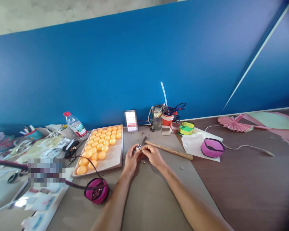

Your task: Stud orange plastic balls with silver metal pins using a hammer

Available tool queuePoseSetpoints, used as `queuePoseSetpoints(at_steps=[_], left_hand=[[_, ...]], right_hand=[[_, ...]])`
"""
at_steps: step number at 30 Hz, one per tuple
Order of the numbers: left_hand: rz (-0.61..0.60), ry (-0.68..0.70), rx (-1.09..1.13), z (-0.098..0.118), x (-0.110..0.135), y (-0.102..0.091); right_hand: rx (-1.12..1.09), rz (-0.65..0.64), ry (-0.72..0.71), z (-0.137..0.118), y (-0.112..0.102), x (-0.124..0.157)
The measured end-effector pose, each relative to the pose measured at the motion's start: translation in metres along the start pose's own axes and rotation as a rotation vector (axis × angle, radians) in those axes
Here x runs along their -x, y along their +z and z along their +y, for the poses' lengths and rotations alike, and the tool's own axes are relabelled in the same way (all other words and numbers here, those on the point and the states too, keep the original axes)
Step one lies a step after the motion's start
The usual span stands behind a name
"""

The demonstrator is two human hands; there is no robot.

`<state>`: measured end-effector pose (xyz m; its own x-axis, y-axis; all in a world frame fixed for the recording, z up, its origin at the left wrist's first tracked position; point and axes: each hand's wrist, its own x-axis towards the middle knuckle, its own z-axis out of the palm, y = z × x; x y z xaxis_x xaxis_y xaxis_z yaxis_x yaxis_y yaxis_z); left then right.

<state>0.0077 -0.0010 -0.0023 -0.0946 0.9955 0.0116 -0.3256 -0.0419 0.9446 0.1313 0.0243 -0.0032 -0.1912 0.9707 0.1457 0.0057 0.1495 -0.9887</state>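
Observation:
At the middle of the grey mat point(149, 199), my left hand point(131, 158) is closed, pinching a small shiny round metal piece point(139, 148) between thumb and fingers. My right hand point(154, 156) meets it from the other side, its thumb and fingers pressed together near the piece. Whatever lies between the right fingertips is too small and hidden to make out. Just beyond the hands a hammer point(170, 150) rests on the mat, its wooden handle pointing right and its dark head close to my fingers. A few tiny metal bits point(144, 162) lie under my hands.
To the left stands a shallow white tray point(117, 157) with orange balls. A magenta round pouch point(96, 191) sits in front of it, another pink-purple container point(212, 148) on white paper at right. A bottle point(75, 125), jar point(156, 120) and cables line the blue wall.

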Motion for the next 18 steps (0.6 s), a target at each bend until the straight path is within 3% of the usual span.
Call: queuePoseSetpoints(at_steps=[18], left_hand=[[0.001, -0.003, -0.009, -0.0007, 0.0008, 0.0005]], right_hand=[[-0.100, -0.037, 0.027, -0.0008, -0.0025, -0.0024]])
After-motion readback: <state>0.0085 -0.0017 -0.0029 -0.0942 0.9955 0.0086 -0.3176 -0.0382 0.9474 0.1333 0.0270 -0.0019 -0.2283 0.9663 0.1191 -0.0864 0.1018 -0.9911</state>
